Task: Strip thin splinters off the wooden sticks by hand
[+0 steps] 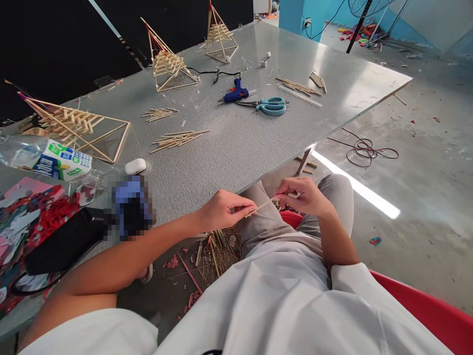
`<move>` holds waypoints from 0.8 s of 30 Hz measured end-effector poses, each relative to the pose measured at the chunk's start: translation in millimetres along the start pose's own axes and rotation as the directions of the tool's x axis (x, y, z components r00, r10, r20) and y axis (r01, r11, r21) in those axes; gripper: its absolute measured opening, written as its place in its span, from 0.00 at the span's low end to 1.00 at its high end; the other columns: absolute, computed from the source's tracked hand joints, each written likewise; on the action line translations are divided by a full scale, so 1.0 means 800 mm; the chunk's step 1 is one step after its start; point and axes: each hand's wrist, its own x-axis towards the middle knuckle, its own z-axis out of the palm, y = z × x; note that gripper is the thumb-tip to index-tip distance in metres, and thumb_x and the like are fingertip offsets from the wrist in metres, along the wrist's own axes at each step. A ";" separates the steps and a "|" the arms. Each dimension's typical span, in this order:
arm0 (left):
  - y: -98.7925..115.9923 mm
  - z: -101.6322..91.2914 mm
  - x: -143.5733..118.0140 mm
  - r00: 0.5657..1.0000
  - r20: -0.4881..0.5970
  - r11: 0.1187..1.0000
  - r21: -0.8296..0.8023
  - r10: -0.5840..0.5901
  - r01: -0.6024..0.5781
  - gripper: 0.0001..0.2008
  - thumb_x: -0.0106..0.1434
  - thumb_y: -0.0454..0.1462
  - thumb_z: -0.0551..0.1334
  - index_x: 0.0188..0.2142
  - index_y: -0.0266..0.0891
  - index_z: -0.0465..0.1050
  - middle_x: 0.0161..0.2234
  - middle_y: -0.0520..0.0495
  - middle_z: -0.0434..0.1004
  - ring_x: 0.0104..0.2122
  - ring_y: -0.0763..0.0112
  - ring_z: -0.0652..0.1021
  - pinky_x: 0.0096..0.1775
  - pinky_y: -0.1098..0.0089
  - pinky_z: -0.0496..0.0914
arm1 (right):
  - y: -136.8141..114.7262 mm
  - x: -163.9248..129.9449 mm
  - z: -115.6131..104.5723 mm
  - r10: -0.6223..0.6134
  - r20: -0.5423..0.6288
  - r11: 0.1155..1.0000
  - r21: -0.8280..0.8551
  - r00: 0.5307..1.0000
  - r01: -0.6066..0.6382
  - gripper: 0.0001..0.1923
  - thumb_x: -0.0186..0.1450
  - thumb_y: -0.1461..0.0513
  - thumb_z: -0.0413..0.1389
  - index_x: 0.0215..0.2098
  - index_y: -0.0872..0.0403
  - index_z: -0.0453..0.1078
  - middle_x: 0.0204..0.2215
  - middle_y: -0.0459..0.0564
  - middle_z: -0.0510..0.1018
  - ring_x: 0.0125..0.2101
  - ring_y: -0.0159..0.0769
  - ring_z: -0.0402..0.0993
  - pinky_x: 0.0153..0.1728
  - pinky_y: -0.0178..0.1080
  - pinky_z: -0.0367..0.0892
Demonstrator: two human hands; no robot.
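Over the lap, the left hand and right hand pinch opposite ends of a thin stick.

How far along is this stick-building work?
Three stick pyramids already stand on the table. Left hand and right hand hold one thin stick between them. Loose stick bundles lie unused beside the glue gun.

Head-worn view, forward and downward
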 end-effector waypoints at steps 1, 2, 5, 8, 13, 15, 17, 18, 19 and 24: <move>0.001 0.000 0.000 1.000 0.000 1.000 0.000 -0.003 0.003 0.12 0.76 0.36 0.64 0.38 0.37 0.87 0.33 0.47 0.90 0.29 0.71 0.86 0.32 0.78 0.76 | 0.000 0.000 0.000 -0.003 0.011 1.000 0.017 1.000 0.002 0.16 0.75 0.50 0.64 0.35 0.52 0.78 0.22 0.44 0.82 0.19 0.27 0.70 0.21 0.32 0.59; 0.002 0.000 0.000 1.000 -0.001 1.000 -0.001 -0.007 0.007 0.13 0.76 0.36 0.64 0.38 0.37 0.87 0.33 0.47 0.90 0.29 0.72 0.86 0.31 0.78 0.76 | 0.000 0.000 0.000 -0.001 0.024 0.999 0.033 1.000 0.001 0.15 0.75 0.50 0.64 0.35 0.52 0.78 0.22 0.44 0.82 0.20 0.27 0.71 0.21 0.32 0.59; 0.005 0.000 0.001 0.999 -0.020 0.999 -0.011 -0.038 0.037 0.12 0.75 0.37 0.64 0.37 0.36 0.86 0.31 0.47 0.89 0.27 0.73 0.84 0.29 0.78 0.74 | 0.000 -0.001 -0.001 0.014 0.055 0.998 0.059 0.998 -0.017 0.15 0.75 0.51 0.64 0.36 0.51 0.78 0.23 0.45 0.83 0.20 0.28 0.73 0.21 0.32 0.61; 0.008 -0.001 0.002 0.996 -0.046 0.997 -0.034 -0.075 0.073 0.11 0.74 0.37 0.63 0.39 0.35 0.85 0.30 0.48 0.88 0.26 0.74 0.82 0.29 0.79 0.74 | 0.001 -0.002 -0.002 0.012 0.062 0.996 0.083 0.998 -0.017 0.14 0.76 0.52 0.63 0.37 0.51 0.78 0.23 0.45 0.82 0.20 0.28 0.75 0.21 0.32 0.62; 0.009 -0.004 0.001 0.997 -0.047 0.993 -0.105 -0.062 0.057 0.10 0.74 0.38 0.64 0.41 0.35 0.84 0.31 0.47 0.88 0.26 0.76 0.82 0.29 0.80 0.76 | 0.001 -0.006 -0.006 0.033 0.040 0.992 0.122 0.999 -0.037 0.13 0.75 0.53 0.64 0.36 0.51 0.78 0.23 0.44 0.81 0.21 0.29 0.78 0.20 0.32 0.63; 0.006 -0.002 0.000 0.982 -0.129 0.978 -0.171 -0.139 0.116 0.11 0.72 0.41 0.69 0.37 0.35 0.85 0.29 0.46 0.88 0.23 0.75 0.81 0.26 0.79 0.75 | 0.003 -0.008 -0.008 0.052 0.018 0.988 0.142 0.998 -0.054 0.13 0.74 0.53 0.65 0.36 0.51 0.77 0.22 0.44 0.80 0.20 0.30 0.78 0.21 0.32 0.65; 0.003 0.000 -0.001 0.946 -0.207 0.941 -0.283 -0.248 0.185 0.16 0.73 0.44 0.69 0.36 0.33 0.86 0.30 0.43 0.88 0.22 0.73 0.82 0.22 0.77 0.75 | 0.008 -0.010 -0.009 0.060 -0.009 0.978 0.201 0.998 -0.057 0.14 0.73 0.52 0.66 0.35 0.52 0.77 0.21 0.44 0.80 0.20 0.31 0.77 0.22 0.33 0.67; 0.002 0.001 -0.001 0.932 -0.220 0.917 -0.343 -0.288 0.202 0.18 0.75 0.46 0.67 0.38 0.33 0.87 0.33 0.41 0.90 0.24 0.71 0.84 0.21 0.76 0.76 | 0.011 -0.009 -0.008 0.063 -0.030 0.967 0.248 0.998 -0.054 0.14 0.72 0.52 0.67 0.35 0.52 0.76 0.20 0.44 0.79 0.19 0.31 0.76 0.23 0.34 0.68; 0.000 0.001 0.000 0.927 -0.219 0.897 -0.393 -0.305 0.202 0.19 0.76 0.46 0.65 0.43 0.32 0.87 0.37 0.38 0.91 0.27 0.68 0.86 0.21 0.75 0.77 | 0.015 -0.008 -0.006 0.070 -0.065 0.952 0.303 0.995 -0.048 0.15 0.70 0.51 0.69 0.34 0.51 0.75 0.20 0.43 0.79 0.18 0.30 0.74 0.22 0.34 0.68; -0.003 0.003 0.002 0.967 -0.174 0.876 -0.476 -0.184 0.081 0.23 0.77 0.43 0.65 0.69 0.44 0.75 0.61 0.36 0.83 0.46 0.62 0.88 0.31 0.73 0.84 | 0.031 0.011 0.034 0.210 -0.362 0.863 0.505 0.908 0.002 0.23 0.66 0.43 0.71 0.32 0.50 0.71 0.16 0.38 0.72 0.12 0.26 0.61 0.17 0.33 0.60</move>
